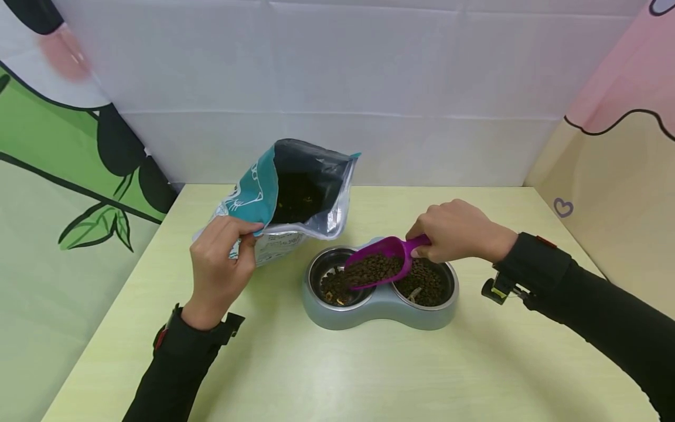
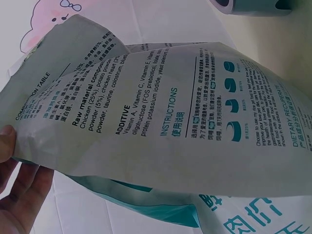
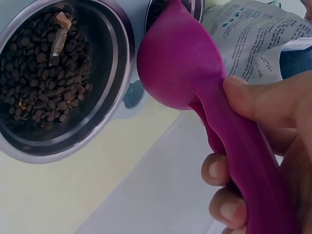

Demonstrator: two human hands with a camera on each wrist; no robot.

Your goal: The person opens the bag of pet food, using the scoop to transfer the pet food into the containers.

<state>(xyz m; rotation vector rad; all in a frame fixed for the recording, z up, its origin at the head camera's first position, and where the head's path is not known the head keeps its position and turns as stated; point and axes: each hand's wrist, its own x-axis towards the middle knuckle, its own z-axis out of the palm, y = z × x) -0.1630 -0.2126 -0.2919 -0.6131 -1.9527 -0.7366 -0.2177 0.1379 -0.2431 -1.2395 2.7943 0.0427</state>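
Note:
My right hand (image 1: 450,231) grips the handle of a purple scoop (image 3: 180,58) heaped with brown kibble (image 1: 373,268). The scoop tilts down to the left over the left steel bowl (image 1: 315,272), where some kibble lies under its lip. Beside it, the right steel bowl (image 3: 114,83) holds more kibble with a pale, stick-like piece on top. Both bowls sit in a grey-blue double stand (image 1: 379,316). With thumb and fingers my left hand (image 1: 221,264) pinches the rim of a teal and silver pet food bag (image 1: 258,187), whose mouth gapes open and shows dark contents.
Everything stands on a pale wooden table (image 1: 337,375). A white cloth backdrop (image 1: 369,70) rises behind it, with a printed green and white panel (image 1: 53,234) on the left and a pink and beige one (image 1: 617,170) on the right.

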